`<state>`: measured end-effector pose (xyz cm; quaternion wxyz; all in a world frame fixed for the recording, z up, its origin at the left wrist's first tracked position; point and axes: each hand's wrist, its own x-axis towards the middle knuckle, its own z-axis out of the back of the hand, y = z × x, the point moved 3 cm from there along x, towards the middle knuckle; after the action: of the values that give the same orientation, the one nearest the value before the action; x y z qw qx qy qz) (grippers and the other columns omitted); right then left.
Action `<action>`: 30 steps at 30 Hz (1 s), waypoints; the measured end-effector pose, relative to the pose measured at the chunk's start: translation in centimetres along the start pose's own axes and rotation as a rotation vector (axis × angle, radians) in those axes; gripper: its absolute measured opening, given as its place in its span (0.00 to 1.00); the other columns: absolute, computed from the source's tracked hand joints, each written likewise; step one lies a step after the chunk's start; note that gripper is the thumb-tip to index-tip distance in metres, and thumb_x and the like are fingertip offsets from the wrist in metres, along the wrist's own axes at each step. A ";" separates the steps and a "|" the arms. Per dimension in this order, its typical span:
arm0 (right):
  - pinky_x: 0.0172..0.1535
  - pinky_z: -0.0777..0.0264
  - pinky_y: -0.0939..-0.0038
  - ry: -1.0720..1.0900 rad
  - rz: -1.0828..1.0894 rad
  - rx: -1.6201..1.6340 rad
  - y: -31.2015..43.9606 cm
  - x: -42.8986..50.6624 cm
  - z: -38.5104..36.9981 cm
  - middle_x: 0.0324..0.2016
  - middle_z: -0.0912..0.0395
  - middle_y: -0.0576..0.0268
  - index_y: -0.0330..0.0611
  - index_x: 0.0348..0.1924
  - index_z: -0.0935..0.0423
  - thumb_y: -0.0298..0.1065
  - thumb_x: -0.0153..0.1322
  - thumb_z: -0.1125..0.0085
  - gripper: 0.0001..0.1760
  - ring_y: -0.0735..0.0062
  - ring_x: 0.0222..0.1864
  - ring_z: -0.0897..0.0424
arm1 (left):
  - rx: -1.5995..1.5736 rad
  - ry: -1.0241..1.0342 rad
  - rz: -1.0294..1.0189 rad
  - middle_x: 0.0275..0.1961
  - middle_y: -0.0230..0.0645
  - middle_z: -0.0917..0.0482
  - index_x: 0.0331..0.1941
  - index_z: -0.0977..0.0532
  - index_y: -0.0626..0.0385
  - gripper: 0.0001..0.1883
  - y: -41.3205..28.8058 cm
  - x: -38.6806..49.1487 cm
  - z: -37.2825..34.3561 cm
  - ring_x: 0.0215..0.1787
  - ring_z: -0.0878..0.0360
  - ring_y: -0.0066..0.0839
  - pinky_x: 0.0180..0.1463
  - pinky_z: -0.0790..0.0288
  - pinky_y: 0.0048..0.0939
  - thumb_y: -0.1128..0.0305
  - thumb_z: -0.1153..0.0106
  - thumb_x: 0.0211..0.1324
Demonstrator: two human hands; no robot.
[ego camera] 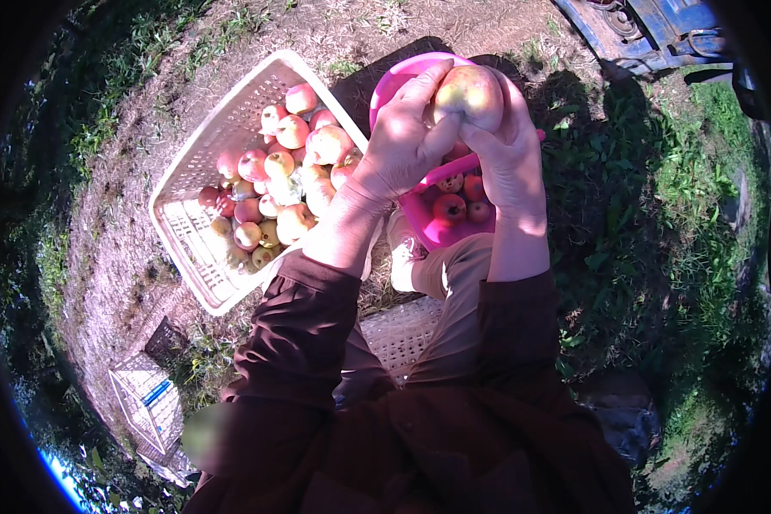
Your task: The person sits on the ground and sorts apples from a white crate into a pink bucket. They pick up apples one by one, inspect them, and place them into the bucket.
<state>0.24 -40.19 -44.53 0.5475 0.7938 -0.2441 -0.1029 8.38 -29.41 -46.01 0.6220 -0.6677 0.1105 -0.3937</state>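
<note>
A large yellow-red apple is held between both hands above a pink plastic basket. My left hand grips its left side, thumb near the stem end. Around its right side curves my right hand, the two thumbs almost meeting at the bottom of the fruit. Several red apples lie inside the pink basket, partly hidden by my hands. To the left, a white perforated plastic crate holds many red and yellow apples.
Under my legs is a pale perforated crate. More white crates stand at the lower left. A blue metal vehicle or machine part is at the upper right. Grass and weeds border the right side.
</note>
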 end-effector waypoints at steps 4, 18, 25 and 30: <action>0.59 0.31 0.68 0.001 0.116 -0.227 0.2 -0.3 -0.5 0.56 0.33 0.51 0.38 0.64 0.44 0.13 0.58 0.40 0.42 0.65 0.57 0.29 | -0.364 0.101 0.176 0.65 0.43 0.33 0.69 0.47 0.63 0.33 0.0 -0.1 -0.1 0.65 0.35 0.28 0.69 0.42 0.32 0.76 0.47 0.61; 0.67 0.44 0.62 0.148 0.402 -0.693 0.3 -0.4 -1.4 0.64 0.44 0.50 0.42 0.69 0.55 0.11 0.59 0.42 0.49 0.60 0.66 0.40 | -0.867 0.040 0.502 0.52 0.36 0.26 0.62 0.37 0.54 0.34 -0.8 0.0 0.7 0.37 0.23 0.18 0.31 0.28 0.15 0.66 0.34 0.52; 0.54 0.30 0.70 0.089 -0.092 -0.045 -0.8 -0.1 -0.4 0.59 0.36 0.50 0.36 0.66 0.47 0.17 0.60 0.46 0.41 0.63 0.60 0.31 | -0.691 -0.001 0.402 0.58 0.38 0.30 0.65 0.39 0.55 0.40 -0.4 -0.3 1.5 0.53 0.28 0.29 0.56 0.31 0.29 0.82 0.32 0.45; 0.38 0.27 0.79 0.084 -0.253 -0.227 -2.7 0.0 -0.2 0.52 0.28 0.53 0.35 0.65 0.45 0.22 0.61 0.44 0.38 0.70 0.50 0.24 | -0.510 -0.059 0.463 0.59 0.40 0.30 0.64 0.39 0.60 0.44 0.3 -0.5 1.9 0.59 0.29 0.31 0.64 0.31 0.30 0.84 0.29 0.39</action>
<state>1.07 -39.26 -46.94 0.6260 0.7549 -0.1058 -0.1646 9.41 -27.78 -46.31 0.5110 -0.7699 0.3359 -0.1823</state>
